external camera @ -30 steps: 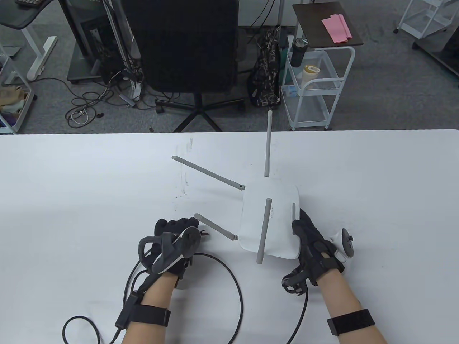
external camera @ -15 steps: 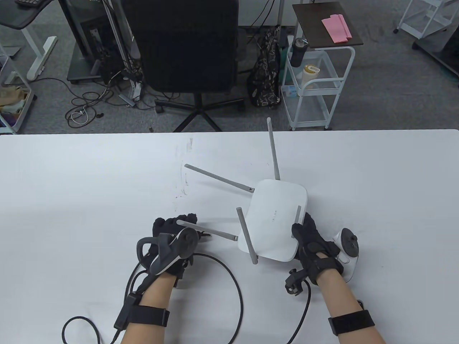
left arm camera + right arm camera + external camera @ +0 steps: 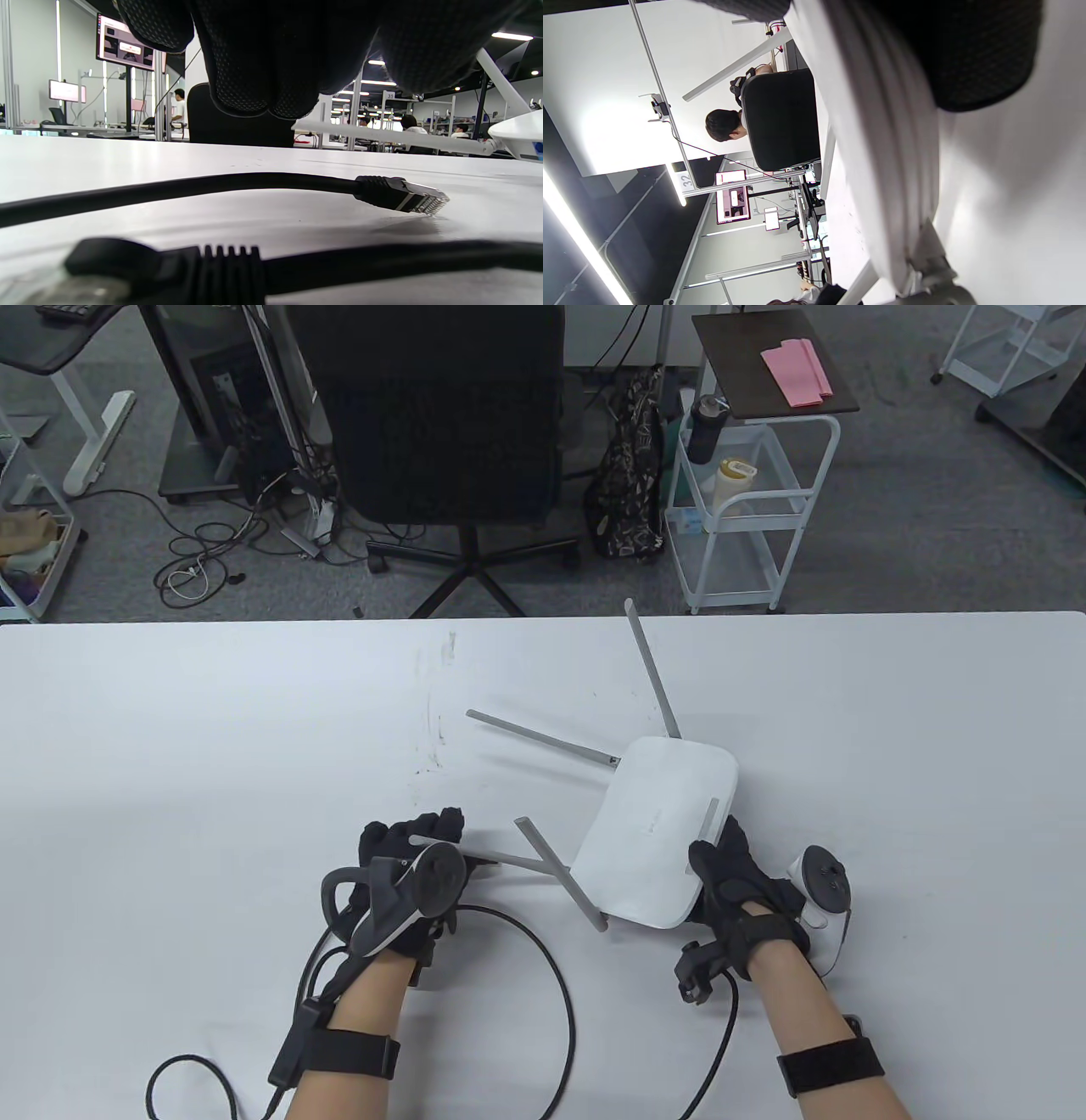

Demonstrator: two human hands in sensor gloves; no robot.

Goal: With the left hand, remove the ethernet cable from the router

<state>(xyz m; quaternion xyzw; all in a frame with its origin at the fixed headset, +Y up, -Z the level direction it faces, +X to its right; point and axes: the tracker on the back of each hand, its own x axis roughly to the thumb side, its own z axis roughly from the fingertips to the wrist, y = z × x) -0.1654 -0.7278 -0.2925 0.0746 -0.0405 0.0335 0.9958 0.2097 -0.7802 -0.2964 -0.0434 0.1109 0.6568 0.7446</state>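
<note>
The white router point(image 3: 657, 827) lies on the table with several grey antennas sticking out. My right hand point(image 3: 730, 874) grips its near right edge; the right wrist view shows a finger point(image 3: 967, 51) on the router's edge point(image 3: 882, 127). The black ethernet cable point(image 3: 564, 984) loops over the table to my left hand point(image 3: 416, 836). Its plug point(image 3: 403, 199) lies free on the table, out of the router point(image 3: 517, 133). My left fingers point(image 3: 263, 63) hang above the cable and hold nothing. One antenna point(image 3: 509, 859) runs under my left fingertips.
The white table point(image 3: 170, 772) carries a second black cable end point(image 3: 229, 267) close under my left wrist. Glove leads point(image 3: 195, 1069) trail off the near edge. A black office chair point(image 3: 441, 415) and a white cart point(image 3: 747, 475) stand beyond the far edge.
My right hand has turned the router clockwise, its far end swinging right and its near left antennas swinging toward my left hand. My left hand has hardly moved.
</note>
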